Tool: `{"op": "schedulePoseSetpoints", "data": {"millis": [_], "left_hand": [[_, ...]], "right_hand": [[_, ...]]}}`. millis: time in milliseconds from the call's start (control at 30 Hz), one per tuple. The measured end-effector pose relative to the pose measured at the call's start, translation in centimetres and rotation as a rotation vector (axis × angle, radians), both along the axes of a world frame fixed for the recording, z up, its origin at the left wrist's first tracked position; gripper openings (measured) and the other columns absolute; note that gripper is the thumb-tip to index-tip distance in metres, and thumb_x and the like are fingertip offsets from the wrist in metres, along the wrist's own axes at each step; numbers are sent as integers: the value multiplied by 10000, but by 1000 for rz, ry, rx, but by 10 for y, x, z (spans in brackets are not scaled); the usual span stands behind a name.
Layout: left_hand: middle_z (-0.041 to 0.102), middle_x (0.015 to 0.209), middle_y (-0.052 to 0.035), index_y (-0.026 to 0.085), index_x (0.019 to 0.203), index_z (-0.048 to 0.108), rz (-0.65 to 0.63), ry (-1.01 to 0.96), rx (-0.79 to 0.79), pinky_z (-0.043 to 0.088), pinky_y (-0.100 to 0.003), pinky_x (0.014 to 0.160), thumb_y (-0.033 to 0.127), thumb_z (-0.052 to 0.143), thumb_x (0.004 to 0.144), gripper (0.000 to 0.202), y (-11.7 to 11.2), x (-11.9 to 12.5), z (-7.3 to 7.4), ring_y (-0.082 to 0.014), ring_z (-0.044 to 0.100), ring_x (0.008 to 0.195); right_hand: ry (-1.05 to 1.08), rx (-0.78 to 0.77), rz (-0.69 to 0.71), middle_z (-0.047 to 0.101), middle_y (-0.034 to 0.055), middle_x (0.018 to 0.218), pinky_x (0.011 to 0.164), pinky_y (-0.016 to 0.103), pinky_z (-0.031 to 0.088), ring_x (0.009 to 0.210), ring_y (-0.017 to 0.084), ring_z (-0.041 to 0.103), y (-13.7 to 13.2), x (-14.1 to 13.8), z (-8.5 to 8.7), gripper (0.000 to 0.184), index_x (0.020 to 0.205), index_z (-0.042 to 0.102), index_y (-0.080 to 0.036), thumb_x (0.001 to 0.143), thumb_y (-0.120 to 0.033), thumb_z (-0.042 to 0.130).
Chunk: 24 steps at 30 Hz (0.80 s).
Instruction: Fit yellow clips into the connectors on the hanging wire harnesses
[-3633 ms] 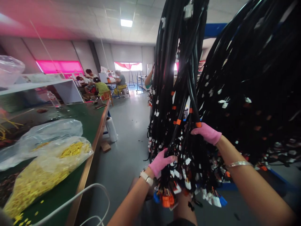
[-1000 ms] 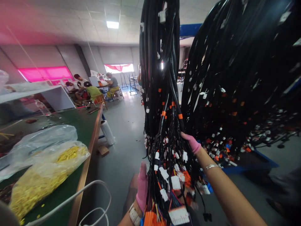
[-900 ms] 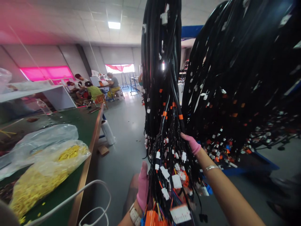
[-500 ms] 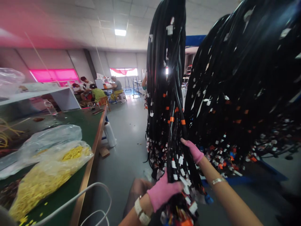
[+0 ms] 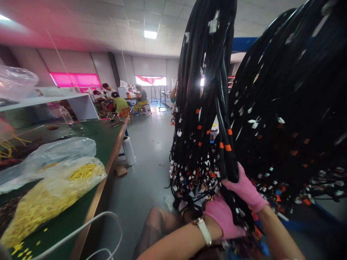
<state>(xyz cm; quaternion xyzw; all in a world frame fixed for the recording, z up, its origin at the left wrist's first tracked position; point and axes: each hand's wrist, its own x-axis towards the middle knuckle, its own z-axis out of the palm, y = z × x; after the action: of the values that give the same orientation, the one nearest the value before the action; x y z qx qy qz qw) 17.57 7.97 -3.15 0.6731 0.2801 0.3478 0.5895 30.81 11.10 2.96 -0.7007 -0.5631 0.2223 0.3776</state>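
Note:
Thick black wire harnesses (image 5: 200, 90) hang in front of me, with orange tape bands and white tags and connectors toward their lower ends. My right hand (image 5: 247, 189), in a pink fingerless glove, is wrapped round one black harness bundle (image 5: 229, 162) just below its orange bands. Lower down, my left hand (image 5: 223, 216), gloved the same way and wearing a watch (image 5: 203, 231) at the wrist, closes about the same bundle's lower part. Its fingers are partly hidden by the wires. Connector ends (image 5: 258, 234) dangle under both hands.
A larger mass of harnesses (image 5: 287, 108) hangs on the right from a blue rack (image 5: 244, 44). At left, a green-topped bench (image 5: 107, 144) bears a bag of yellow parts (image 5: 51, 206). A white cable (image 5: 81, 231) loops past its edge. People (image 5: 120, 103) sit at tables farther back.
Both hands have shifted right, drawing the gripped bundle away from the other hanging harnesses. My view has turned slightly left.

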Motion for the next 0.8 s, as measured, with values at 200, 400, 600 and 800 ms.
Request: {"op": "schedulePoseSetpoints", "data": {"millis": [200, 400, 600, 800], "left_hand": [[639, 876, -169, 160, 867, 664, 306, 668, 246, 372, -470, 870, 435, 624, 663, 345, 90, -30, 38, -382, 554, 951], [388, 1305, -254, 79, 1352, 291, 542, 634, 210, 317, -465, 959, 282, 615, 680, 773, 169, -38, 44, -384, 415, 1169], [532, 1169, -116, 174, 1151, 542, 442, 476, 139, 397, -307, 902, 336, 638, 658, 528, 192, -43, 19, -252, 519, 1045], [614, 957, -50, 165, 1105, 533, 339, 313, 77, 421, -269, 794, 249, 576, 681, 435, 157, -74, -3, -178, 541, 837]], "right_hand": [[-171, 46, -223, 607, 82, 1065, 804, 394, 467, 916, 272, 619, 25, 12, -6, 853, 1338, 289, -238, 584, -388, 659], [-191, -9, -251, 569, 128, 1138, 816, 417, 458, 973, 300, 602, 48, -2, -16, 806, 1295, 316, -210, 582, -384, 650], [-150, 7, -192, 580, 106, 1137, 823, 386, 461, 975, 273, 608, 57, -14, -25, 778, 1288, 300, -234, 604, -378, 640], [-182, -10, -248, 549, 112, 1185, 837, 414, 451, 1000, 291, 593, 69, -14, -29, 803, 1306, 284, -242, 603, -395, 641]]}}
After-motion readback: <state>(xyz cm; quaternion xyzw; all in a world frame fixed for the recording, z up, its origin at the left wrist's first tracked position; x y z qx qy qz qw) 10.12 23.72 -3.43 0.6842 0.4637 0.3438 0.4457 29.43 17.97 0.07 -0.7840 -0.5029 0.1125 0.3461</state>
